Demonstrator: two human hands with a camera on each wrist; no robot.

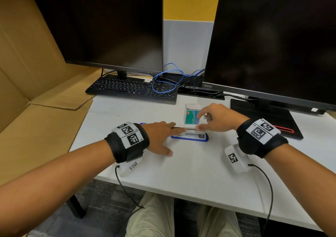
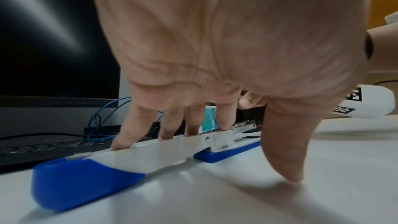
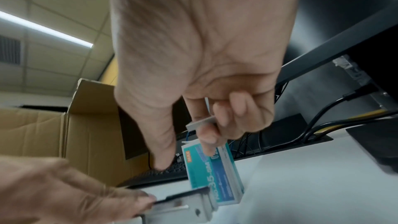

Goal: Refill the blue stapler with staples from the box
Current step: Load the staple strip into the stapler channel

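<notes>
The blue stapler (image 1: 189, 138) lies flipped open on the white desk (image 1: 190, 164). Its white and blue cover (image 2: 90, 168) is laid back flat, and the metal staple channel (image 2: 244, 125) is exposed over the blue base (image 2: 228, 149). My left hand (image 1: 163, 135) presses the cover down with straight fingers (image 2: 133, 125), thumb on the desk. Just above the channel, my right hand (image 1: 209, 122) pinches a grey staple strip (image 3: 200, 123). The teal staple box (image 1: 192, 117) stands behind the stapler, its top open.
Two dark monitors (image 1: 101, 28) (image 1: 272, 40) stand at the back with a black keyboard (image 1: 131, 88) and tangled blue cable (image 1: 167, 80). The black monitor base (image 1: 263, 117) lies right of my hand. Cardboard (image 1: 36, 91) fills the left side.
</notes>
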